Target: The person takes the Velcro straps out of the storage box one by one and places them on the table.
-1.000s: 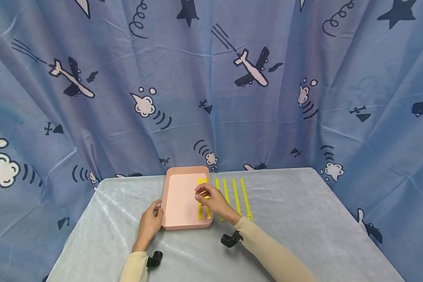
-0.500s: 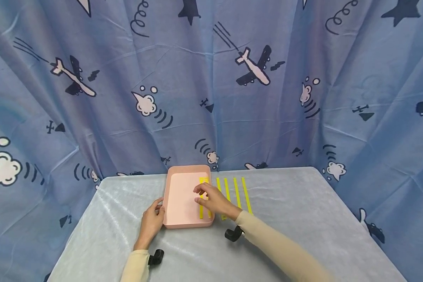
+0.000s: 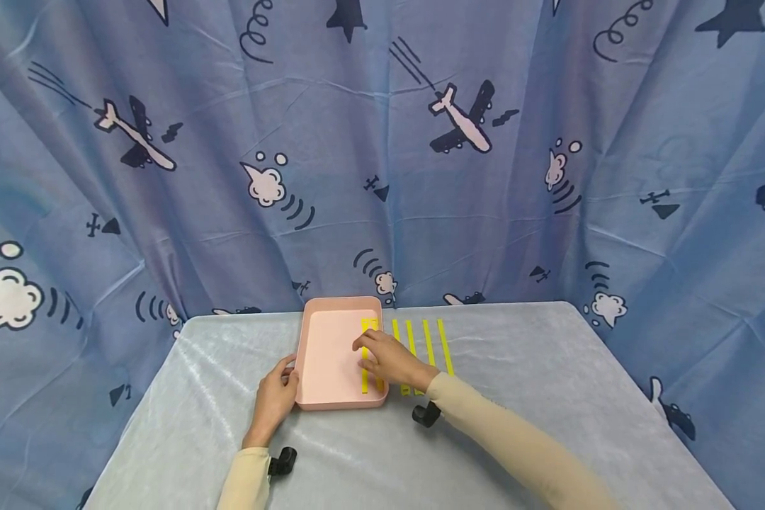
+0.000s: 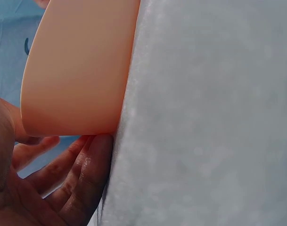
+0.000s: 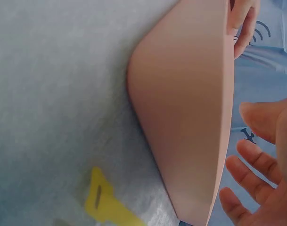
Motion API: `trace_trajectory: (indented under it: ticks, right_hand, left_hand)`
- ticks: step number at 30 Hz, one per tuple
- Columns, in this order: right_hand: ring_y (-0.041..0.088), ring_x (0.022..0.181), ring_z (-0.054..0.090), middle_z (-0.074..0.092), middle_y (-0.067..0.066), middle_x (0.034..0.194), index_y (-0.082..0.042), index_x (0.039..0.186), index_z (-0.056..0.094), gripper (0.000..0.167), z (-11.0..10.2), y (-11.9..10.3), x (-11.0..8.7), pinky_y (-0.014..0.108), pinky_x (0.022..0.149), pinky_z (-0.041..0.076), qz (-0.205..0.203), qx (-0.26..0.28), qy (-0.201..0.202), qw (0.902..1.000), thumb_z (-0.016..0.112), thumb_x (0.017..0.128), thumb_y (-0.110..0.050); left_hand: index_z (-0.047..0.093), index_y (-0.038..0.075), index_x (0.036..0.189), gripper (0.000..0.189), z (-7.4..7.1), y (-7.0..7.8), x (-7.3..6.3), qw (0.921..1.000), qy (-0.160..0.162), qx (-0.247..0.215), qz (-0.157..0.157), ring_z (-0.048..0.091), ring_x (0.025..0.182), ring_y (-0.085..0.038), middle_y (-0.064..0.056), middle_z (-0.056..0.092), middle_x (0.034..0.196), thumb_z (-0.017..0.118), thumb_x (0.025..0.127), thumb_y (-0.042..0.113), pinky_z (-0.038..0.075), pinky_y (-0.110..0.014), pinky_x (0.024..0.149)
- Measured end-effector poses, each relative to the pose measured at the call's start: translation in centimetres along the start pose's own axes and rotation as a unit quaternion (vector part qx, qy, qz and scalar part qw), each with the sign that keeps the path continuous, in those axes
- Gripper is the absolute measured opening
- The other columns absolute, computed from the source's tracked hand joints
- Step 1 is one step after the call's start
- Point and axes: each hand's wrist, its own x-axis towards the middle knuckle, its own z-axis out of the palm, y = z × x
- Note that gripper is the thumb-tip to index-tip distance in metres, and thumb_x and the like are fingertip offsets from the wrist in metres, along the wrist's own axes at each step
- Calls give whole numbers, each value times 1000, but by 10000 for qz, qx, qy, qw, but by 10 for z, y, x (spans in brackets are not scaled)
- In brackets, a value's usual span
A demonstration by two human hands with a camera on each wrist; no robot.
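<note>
A shallow pink tray (image 3: pixel 331 354) lies on the table with two yellow strips (image 3: pixel 365 379) along the right side of its floor. My left hand (image 3: pixel 273 407) rests beside the tray's left wall. In the left wrist view, its nearly straight fingertips (image 4: pixel 102 143) touch the pink wall. Over the tray's right rim hovers my right hand (image 3: pixel 394 360), loosely curved, holding nothing, thumb and fingers apart. It covers part of the strips inside. Several more yellow strips (image 3: pixel 429 347) lie side by side on the table right of the tray, partly hidden by the right hand and sleeve.
The right wrist view shows one strip's widened, slotted end (image 5: pixel 100 197) on the grey cloth by the tray. A grey cloth covers the table (image 3: pixel 535 397). Behind it hangs a blue curtain (image 3: pixel 331 234) printed with planes and clouds.
My right thumb and fingers have spread apart, and the right hand has shifted slightly right and down over the tray. The left hand stays at the tray's left side.
</note>
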Motion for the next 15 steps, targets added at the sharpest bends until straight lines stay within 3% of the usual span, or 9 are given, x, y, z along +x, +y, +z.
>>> trace_trajectory:
  ticks: [4, 15]
  right_hand:
    - [19, 115, 54, 59, -1, 124, -18, 123, 62, 31, 2, 3, 3, 41, 108, 41, 16, -216, -100, 9997, 67, 93, -23]
    - [15, 116, 51, 58, -6, 120, -25, 121, 64, 29, 7, 12, 12, 38, 109, 38, -402, -1199, -428, 9911, 69, 92, -22]
  left_hand:
    - [56, 9, 139, 40, 0, -1, 1, 10000, 15, 22, 14, 71, 95, -31, -21, 70, 115, 52, 99, 14, 55, -43, 76]
    - [56, 8, 138, 40, 1, -1, 2, 10000, 32, 59, -14, 71, 96, -31, -22, 70, 115, 52, 99, 14, 55, -44, 78]
